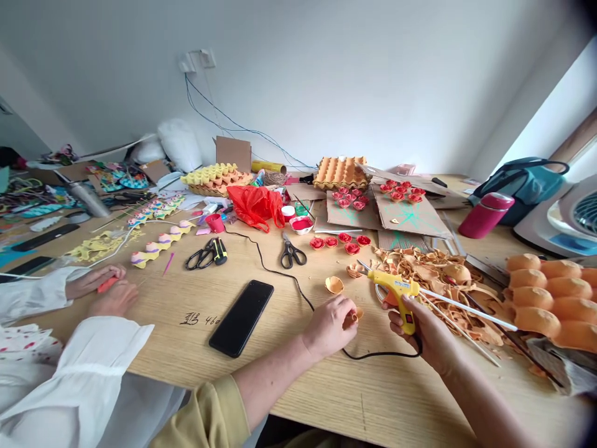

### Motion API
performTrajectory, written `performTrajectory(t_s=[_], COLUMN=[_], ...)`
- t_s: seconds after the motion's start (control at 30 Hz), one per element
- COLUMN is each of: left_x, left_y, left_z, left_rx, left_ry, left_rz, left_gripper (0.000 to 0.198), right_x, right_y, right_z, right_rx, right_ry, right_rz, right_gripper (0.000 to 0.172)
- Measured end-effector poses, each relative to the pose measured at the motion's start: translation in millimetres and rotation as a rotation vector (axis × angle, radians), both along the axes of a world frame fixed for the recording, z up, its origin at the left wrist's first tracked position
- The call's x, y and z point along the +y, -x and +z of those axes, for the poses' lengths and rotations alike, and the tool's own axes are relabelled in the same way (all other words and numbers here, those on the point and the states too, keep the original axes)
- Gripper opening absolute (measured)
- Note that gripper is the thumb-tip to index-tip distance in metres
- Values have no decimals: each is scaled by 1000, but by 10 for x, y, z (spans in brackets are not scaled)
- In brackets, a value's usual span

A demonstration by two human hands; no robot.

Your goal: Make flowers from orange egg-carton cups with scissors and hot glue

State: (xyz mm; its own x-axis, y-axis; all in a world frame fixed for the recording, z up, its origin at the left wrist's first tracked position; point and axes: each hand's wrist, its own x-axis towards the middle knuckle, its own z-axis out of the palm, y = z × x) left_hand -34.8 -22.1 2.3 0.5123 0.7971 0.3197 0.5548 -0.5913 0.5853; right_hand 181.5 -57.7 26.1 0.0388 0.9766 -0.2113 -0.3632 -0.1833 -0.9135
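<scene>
My right hand is wrapped round the handle of a yellow hot glue gun. A white glue stick juts from its back, and its nozzle points up and left. My left hand is closed in a pinch on a small orange egg-carton piece, partly hidden by the fingers. Just beyond that hand sits an orange egg-carton cup on the table. Another cut cup lies by the nozzle. Several red-painted carton roses stand farther back.
A black phone lies left of my left arm. Black scissors and the gun's black cord are beyond it. Orange carton scraps and an egg tray are at right. At left, a co-worker's hands hold something red.
</scene>
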Motion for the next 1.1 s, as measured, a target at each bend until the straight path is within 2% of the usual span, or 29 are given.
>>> performTrajectory(t_s=[0.2,0.37,0.53,0.63,0.73,0.9,1.1], left_x=[-4,1,12,9,7,12,18], left_y=[0,-2,3,7,6,6,18], left_z=[22,4,-6,14,41,51,27], left_rx=[4,7,17,17,11,3,17], left_ry=[6,8,20,28,47,46,9], left_rz=[25,39,41,37,31,39,36], left_gripper=[13,13,13,14,13,13,9], right_x=[-113,-25,104,111,82,28,15], right_y=[-200,-270,-243,-246,-263,-264,-217], right_z=[-63,-21,-105,-171,-193,-147,-49], right_rx=[-259,-487,-502,-523,-525,-532,-520], right_ry=[34,-12,4,34,65,67,79], right_rz=[-187,-323,-279,-265,-245,-220,-27], right_gripper=[52,60,55,50,52,57,57])
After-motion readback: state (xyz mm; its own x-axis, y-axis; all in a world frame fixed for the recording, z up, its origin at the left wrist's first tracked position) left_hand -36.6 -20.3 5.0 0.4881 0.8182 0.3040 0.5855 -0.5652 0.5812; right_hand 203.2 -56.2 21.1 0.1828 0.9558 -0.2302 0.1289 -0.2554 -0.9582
